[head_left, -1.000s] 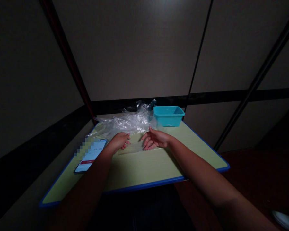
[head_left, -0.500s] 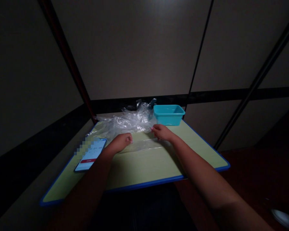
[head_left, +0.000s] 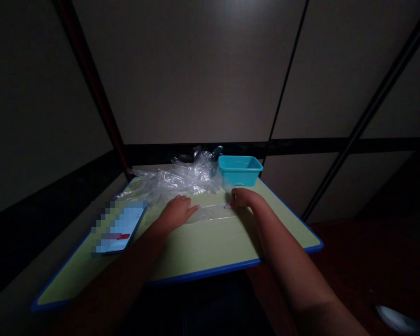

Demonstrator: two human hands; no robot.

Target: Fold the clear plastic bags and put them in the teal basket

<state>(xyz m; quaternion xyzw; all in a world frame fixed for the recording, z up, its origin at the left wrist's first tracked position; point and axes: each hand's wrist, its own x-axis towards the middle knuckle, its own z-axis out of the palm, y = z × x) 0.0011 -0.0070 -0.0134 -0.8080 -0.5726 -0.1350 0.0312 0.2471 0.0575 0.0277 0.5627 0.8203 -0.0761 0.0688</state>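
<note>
A clear plastic bag point(head_left: 212, 213), flattened into a long narrow strip, lies across the middle of the table. On its left end rests my left hand point(head_left: 177, 212), its thumb stretched out to the right along the strip's upper edge. My right hand point(head_left: 244, 198) is bent down over the right end, fingers curled and the tips at the upper edge, seemingly pinching the film. Just behind the hands spreads a loose heap of crumpled clear plastic bags point(head_left: 182, 179).
A turquoise plastic basket point(head_left: 241, 177) stands at the back right of the yellow-green table point(head_left: 203, 252), which has a blue rim. At the left lies a phone point(head_left: 128, 226) with its screen lit, partly pixelated. Dark wall panels point(head_left: 196, 84) rise behind.
My left thumb has stretched out along the strip, where the fingers were pinched before. My right hand has lowered to the strip's edge. The view has shifted slightly.
</note>
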